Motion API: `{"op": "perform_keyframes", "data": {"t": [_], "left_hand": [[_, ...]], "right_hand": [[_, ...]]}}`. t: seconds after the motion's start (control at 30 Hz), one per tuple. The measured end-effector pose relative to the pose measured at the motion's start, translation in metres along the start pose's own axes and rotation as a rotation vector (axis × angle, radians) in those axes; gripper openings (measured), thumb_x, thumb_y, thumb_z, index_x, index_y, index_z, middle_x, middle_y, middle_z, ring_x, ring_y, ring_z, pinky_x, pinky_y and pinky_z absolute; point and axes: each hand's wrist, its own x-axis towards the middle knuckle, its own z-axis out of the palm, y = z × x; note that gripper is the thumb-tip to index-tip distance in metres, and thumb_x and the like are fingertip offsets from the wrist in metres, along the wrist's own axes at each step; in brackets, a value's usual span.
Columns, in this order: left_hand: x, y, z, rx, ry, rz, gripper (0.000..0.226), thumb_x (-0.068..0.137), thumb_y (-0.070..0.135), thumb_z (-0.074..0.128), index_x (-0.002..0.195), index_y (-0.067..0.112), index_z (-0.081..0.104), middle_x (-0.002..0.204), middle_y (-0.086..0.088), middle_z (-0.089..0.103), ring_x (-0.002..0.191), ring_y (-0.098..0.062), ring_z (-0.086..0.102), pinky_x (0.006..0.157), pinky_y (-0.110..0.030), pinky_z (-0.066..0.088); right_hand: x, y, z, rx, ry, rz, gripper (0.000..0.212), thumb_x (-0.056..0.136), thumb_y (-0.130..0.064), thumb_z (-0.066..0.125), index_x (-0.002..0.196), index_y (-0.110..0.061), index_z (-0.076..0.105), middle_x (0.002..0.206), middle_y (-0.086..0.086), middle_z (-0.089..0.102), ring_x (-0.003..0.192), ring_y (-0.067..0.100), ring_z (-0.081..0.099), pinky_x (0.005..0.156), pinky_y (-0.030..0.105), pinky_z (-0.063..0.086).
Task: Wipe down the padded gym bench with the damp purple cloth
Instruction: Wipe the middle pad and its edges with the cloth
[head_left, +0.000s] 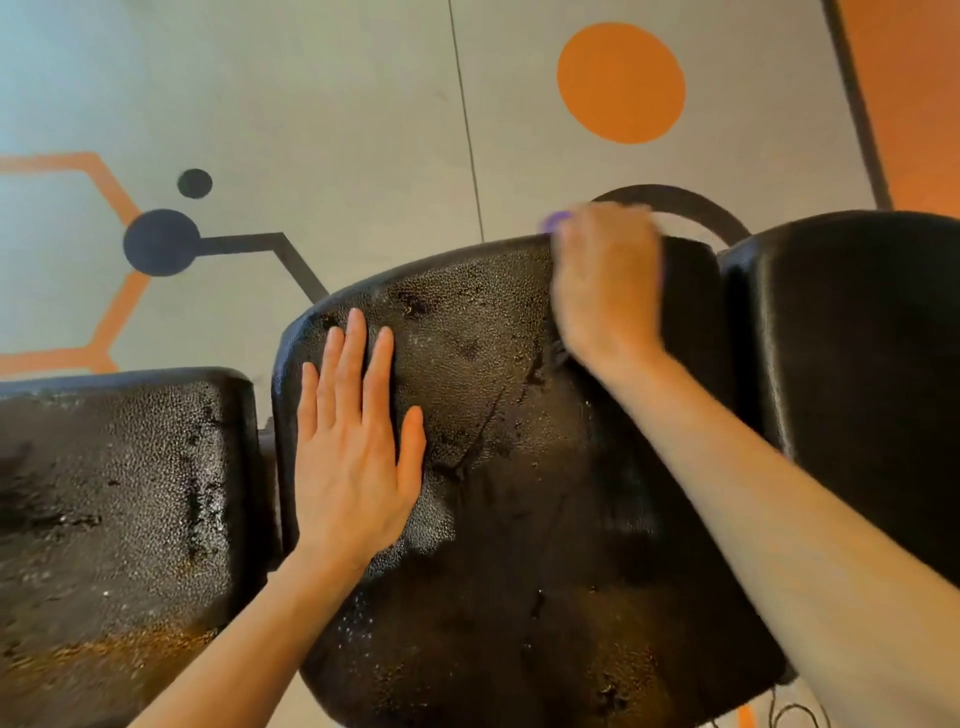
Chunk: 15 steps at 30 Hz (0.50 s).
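left hand (358, 447) spread flat on cracked black bench pad (519, 519); right hand (605, 280), blurred, prob. gripping purple cloth (555, 221) at far edge; grey/orange floor (363, 130) beyond.

The left hand (358, 441) lies flat, palm down, fingers straight and held close together, thumb spread to the side, with its bare forearm reaching in from the lower left. The right hand (605, 280) is blurred, reaching farther forward with its back toward the camera, fingers curled downward over the far edge, wrist bent, and its bare forearm stretching in from the lower right.
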Motion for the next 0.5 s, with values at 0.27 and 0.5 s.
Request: {"op": "perform_keyframes", "data": {"t": [0.27,0.5], "left_hand": [[0.001,-0.003,0.000,0.006,-0.004,0.013,0.065,0.099,0.038,0.033,0.157,0.013,0.017,0.166,-0.009,0.006,0.155,-0.023,0.001,0.126,-0.040,0.001],[0.002,-0.002,0.001,0.016,-0.003,0.005,0.064,0.099,0.038,0.034,0.157,0.013,0.017,0.166,-0.009,0.005,0.155,-0.024,0.002,0.126,-0.038,-0.002]], "right_hand": [[0.004,0.033,-0.011,0.125,-0.097,-0.050,0.047,0.099,-0.032,0.022,0.107,-0.016,0.066,0.105,0.003,0.067,0.100,0.023,0.057,0.093,0.037,0.040],[-0.009,-0.055,0.015,0.110,-0.129,-0.350,0.037,0.102,-0.028,0.031,0.102,-0.014,0.065,0.099,0.001,0.068,0.095,0.022,0.057,0.095,0.033,0.034]]}}
